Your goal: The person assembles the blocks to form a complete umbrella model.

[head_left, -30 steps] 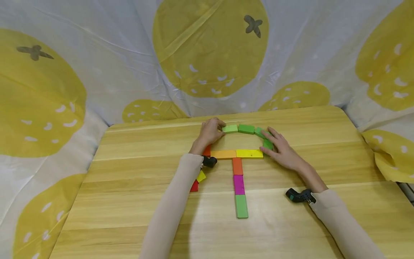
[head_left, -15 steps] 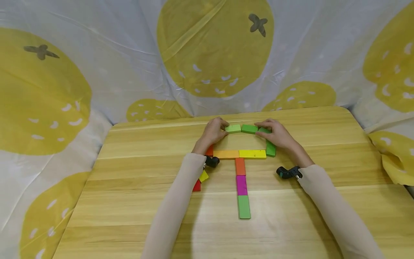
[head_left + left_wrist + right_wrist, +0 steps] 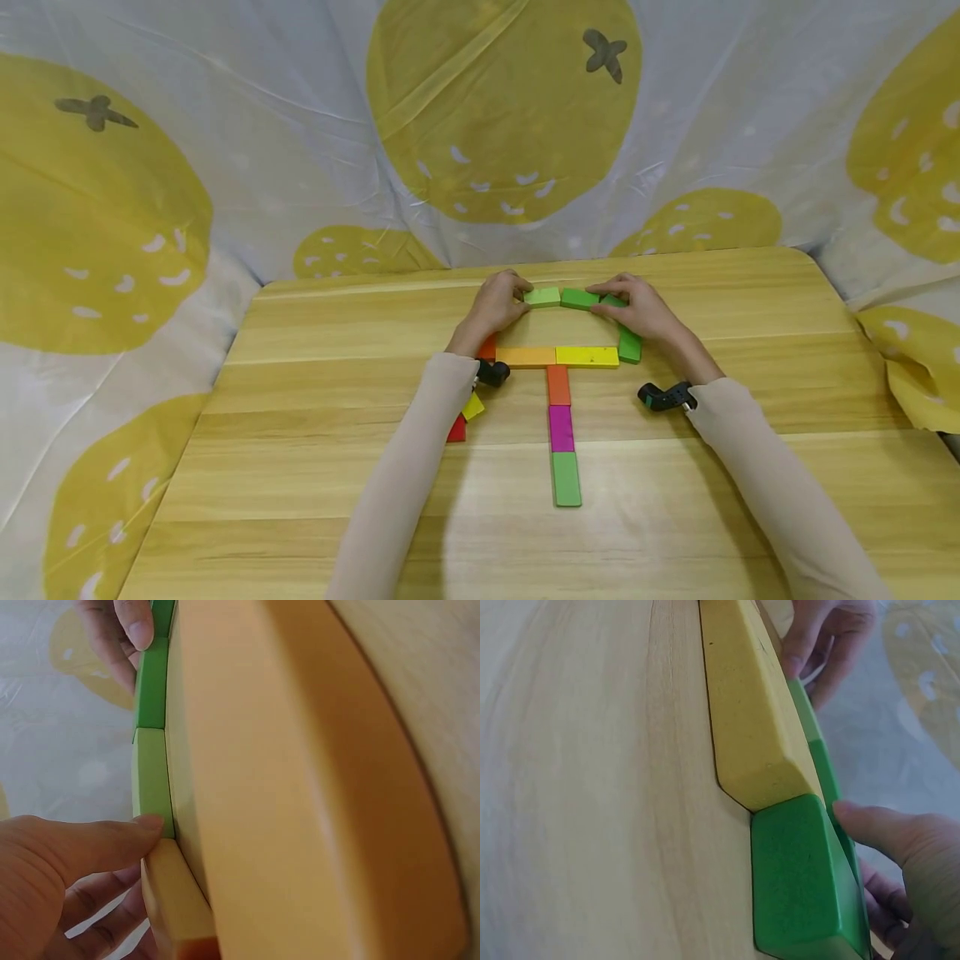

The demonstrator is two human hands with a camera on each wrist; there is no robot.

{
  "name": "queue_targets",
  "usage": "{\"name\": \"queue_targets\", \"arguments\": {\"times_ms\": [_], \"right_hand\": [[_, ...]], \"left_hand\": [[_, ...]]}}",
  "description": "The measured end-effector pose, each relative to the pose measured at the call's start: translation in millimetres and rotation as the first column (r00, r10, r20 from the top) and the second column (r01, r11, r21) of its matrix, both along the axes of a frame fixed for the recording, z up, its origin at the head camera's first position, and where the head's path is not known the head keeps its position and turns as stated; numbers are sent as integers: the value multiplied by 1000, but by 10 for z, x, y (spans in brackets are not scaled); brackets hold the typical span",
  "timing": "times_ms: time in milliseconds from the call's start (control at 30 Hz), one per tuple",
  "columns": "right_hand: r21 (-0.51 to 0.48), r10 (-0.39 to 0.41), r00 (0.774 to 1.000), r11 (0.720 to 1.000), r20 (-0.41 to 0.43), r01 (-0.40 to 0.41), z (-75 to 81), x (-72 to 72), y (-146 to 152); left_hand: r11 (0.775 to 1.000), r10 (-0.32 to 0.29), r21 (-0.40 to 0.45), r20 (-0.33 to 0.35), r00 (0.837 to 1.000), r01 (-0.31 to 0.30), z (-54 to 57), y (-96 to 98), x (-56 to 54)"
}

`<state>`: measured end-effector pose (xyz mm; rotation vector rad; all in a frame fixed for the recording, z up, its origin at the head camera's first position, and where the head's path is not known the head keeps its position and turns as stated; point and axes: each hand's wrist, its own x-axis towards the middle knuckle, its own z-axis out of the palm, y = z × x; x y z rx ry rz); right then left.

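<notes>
Two hands (image 3: 491, 304) (image 3: 639, 310) pinch, the left a light-green block (image 3: 543, 297), the right a dark-green block (image 3: 577, 299).

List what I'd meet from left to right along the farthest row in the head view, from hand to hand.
Left hand, light green block, darker green block, right hand.

Near the table's (image 3: 300, 467) far edge a lime block (image 3: 542, 297) lies flat, end to end with a green block (image 3: 580, 299). The left hand (image 3: 497, 302) grips the lime one's left end, where a tan block (image 3: 180, 896) angles off. The right hand (image 3: 637, 310) pinches the green one's right end. Toward the near edge, a yellow bar (image 3: 587, 357) and orange bar (image 3: 525, 357) lie in line.
</notes>
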<state>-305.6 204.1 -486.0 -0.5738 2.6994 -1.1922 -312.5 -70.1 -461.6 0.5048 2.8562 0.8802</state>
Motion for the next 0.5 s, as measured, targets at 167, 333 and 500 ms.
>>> {"name": "queue_targets", "arguments": {"times_ms": [167,333,500], "right_hand": [[-5,1,1000,1000,-8,-1,-13,2,-4],[-10,-4,1000,1000,-21,4,-27,2,-5],[-8,-8,999,1000,-32,7,-33,1,-3]], "left_hand": [[1000,-6,-8,-7,1000,6,4,-4,1],[1000,-11,-5,-3,1000,11,5,-4,5],[1000,-9,-2,8,1000,9,2,-5,0]]}}
